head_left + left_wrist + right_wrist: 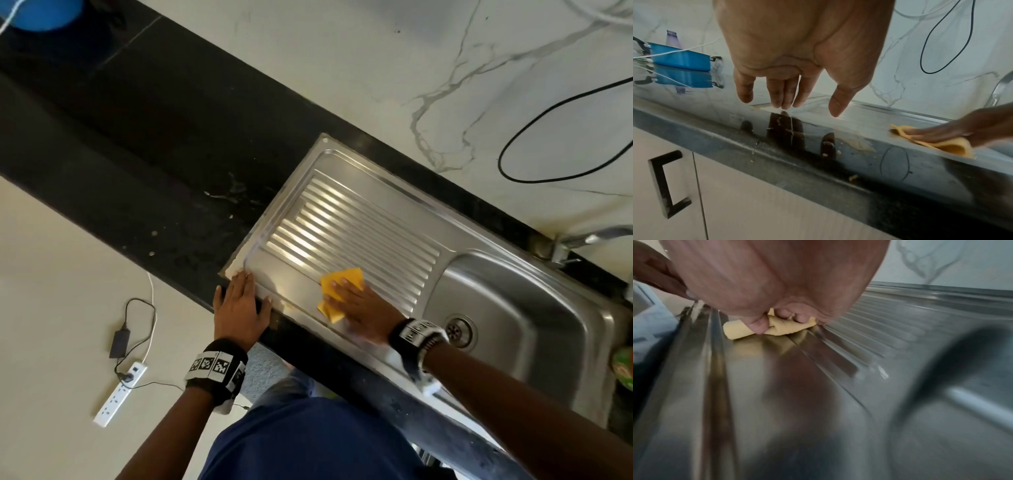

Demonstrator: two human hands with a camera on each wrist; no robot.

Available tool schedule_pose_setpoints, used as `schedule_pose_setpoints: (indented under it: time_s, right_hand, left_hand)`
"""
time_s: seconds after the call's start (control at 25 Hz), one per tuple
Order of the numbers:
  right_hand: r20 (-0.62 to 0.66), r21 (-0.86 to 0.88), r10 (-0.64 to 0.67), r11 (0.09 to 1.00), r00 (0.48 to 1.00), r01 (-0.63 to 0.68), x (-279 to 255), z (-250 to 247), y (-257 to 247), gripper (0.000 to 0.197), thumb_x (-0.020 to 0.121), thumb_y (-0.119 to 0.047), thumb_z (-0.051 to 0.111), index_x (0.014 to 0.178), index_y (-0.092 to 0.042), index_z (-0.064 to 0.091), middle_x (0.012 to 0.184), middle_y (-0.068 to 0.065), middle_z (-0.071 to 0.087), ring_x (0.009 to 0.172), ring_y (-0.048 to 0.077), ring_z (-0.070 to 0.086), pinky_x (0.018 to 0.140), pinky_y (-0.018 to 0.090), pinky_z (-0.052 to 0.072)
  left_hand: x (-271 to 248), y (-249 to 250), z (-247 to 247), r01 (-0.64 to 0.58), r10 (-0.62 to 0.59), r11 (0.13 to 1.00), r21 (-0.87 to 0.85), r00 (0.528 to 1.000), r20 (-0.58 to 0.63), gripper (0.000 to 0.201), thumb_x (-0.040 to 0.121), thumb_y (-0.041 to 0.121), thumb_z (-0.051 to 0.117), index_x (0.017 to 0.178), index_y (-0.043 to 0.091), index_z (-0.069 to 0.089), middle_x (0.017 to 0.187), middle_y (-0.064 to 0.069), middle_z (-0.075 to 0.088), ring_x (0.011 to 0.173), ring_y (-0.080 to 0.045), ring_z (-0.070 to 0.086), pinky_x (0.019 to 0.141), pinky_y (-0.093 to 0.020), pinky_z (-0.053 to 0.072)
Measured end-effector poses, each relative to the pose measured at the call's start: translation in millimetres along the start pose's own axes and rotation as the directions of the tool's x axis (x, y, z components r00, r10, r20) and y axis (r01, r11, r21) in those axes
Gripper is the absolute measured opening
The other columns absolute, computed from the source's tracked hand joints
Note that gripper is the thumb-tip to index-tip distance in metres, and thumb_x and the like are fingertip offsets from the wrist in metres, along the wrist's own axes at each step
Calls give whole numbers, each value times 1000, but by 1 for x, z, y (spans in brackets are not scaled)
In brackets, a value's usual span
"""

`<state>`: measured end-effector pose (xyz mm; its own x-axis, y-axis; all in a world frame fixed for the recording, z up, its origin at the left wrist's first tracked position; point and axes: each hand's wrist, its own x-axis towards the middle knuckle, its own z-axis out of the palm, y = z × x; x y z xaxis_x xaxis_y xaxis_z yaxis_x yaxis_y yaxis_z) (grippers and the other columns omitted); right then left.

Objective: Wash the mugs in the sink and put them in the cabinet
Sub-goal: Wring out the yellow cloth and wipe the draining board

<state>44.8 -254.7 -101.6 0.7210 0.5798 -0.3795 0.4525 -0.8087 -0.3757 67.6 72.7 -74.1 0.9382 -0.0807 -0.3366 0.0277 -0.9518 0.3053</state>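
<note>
No mug shows in any view. The steel sink basin [513, 308] lies at the right with nothing in it. My right hand [359, 308] presses a folded yellow cloth [346, 279] flat onto the ribbed drainboard [359, 226], fingers straight on top of it. In the right wrist view the thumb lies against the cloth [737, 331]. My left hand [239, 301] rests flat on the black counter edge at the drainboard's near left corner, fingers straight and holding nothing. A lower cabinet door [735, 203] with a dark handle [663, 183] sits under the counter.
The faucet [582, 238] stands behind the basin. A blue container [680, 58] and a purple bottle [672, 39] stand far left on the counter. A black cable [548, 137] loops on the marble wall. A power strip [120, 394] lies on the floor. Something green [623, 366] is at the right edge.
</note>
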Motion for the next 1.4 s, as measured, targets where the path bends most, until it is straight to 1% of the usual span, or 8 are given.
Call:
schedule_pose_setpoints:
  time_s: [0.16,0.36,0.48,0.6,0.8,0.96,1.12,1.4]
  right_hand:
    - [-59,5,-46,999,997,46,-105,2,35,61,95,-8,58,154,-20,48,165,6,40,153,31,36,123,49,30]
    - [301,-271,292,939,908,-212,-121,-84,24,40,94,-47,41,112,-28,71,112,1,75,105,31,70,86,38,57]
    - [-25,-126,206,970,978,-207,-34,-101,-4,47,90,-45,31,106,-26,72,100,4,74,96,33,70,79,40,56]
    - [-322,87,5,996,947,24,79,-100,-67,40,93,-20,48,127,-17,69,120,10,71,106,35,69,85,43,57]
    - [88,157,-31,987,996,17,162,-52,-147,68,100,-6,51,163,-18,31,174,16,6,160,34,9,127,48,25]
    - [45,-20,-224,974,974,225,111,-16,-115,59,102,-21,45,161,-20,36,174,16,8,161,30,1,132,44,3]
    - [120,68,-292,956,949,286,27,-2,-76,61,100,-28,39,160,-30,35,174,7,15,162,27,5,128,48,24]
    - [434,-35,72,997,898,-63,-127,-34,-6,45,87,-16,63,124,-40,74,136,-12,69,119,12,68,111,34,50]
  left_hand:
    - [2,-3,3,2,-2,1000,-7,1000,-13,72,101,47,55,157,7,36,164,-15,34,152,-34,32,125,-58,19]
    - [5,-9,1,-8,6,999,-36,999,-51,68,103,44,51,159,9,33,166,-13,32,154,-31,30,126,-57,17]
    - [3,-12,-4,31,-32,999,-38,999,-44,64,104,37,50,159,9,33,166,-12,32,155,-28,27,126,-58,17]
    - [-3,-23,-12,106,-110,992,-61,991,-74,59,103,26,46,158,9,34,167,-12,30,156,-28,24,125,-58,18]
    - [-20,-45,-21,202,-227,967,-155,960,-164,68,97,36,24,159,10,31,168,-12,29,155,-28,26,124,-57,20]
    - [-26,-38,-13,177,-206,968,-179,965,-162,70,96,36,24,160,11,29,168,-12,27,156,-27,26,124,-57,20]
    - [-26,-21,-1,111,-132,981,-162,984,-122,68,97,34,27,160,10,28,167,-13,29,155,-27,26,126,-54,19]
    - [-21,9,3,64,-74,989,-131,994,-75,66,97,31,31,159,9,30,166,-16,31,155,-29,27,128,-55,14]
